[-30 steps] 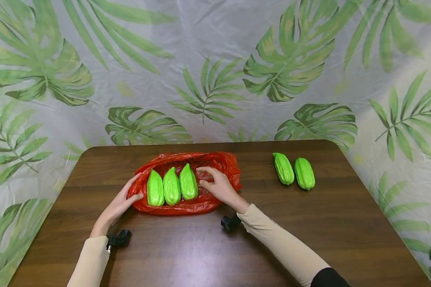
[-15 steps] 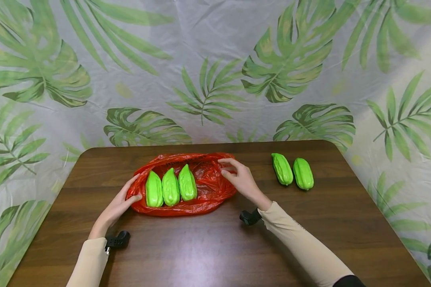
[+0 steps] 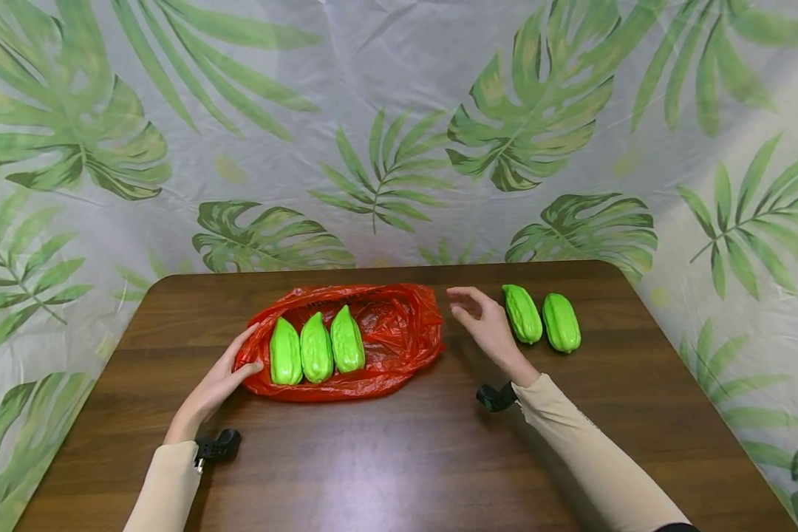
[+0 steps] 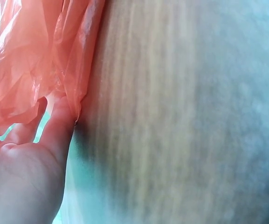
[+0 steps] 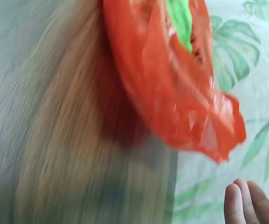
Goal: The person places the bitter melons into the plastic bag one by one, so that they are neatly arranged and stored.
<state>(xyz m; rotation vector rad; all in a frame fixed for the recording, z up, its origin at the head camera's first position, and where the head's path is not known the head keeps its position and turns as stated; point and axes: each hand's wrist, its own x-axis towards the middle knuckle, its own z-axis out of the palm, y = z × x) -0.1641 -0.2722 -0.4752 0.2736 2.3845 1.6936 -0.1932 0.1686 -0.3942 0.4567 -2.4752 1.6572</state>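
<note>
red bag (image 3: pixel 379 385) in left hand (image 3: pixel 219 379)

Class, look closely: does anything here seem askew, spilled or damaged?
Nothing stands out: three green fruits sit in a row in the bag, two more lie side by side on the table, and none looks damaged.

Red bag (image 3: pixel 408 362), bright green produce (image 3: pixel 349 341), brown wood-grain table (image 3: pixel 306 443), grey leaf-patterned backdrop (image 3: pixel 399 66)

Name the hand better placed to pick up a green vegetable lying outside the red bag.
Right, I'd judge: the right hand holds nothing and is beside the nearest loose green vegetable, while the left hand holds the red bag at its far end.
</note>
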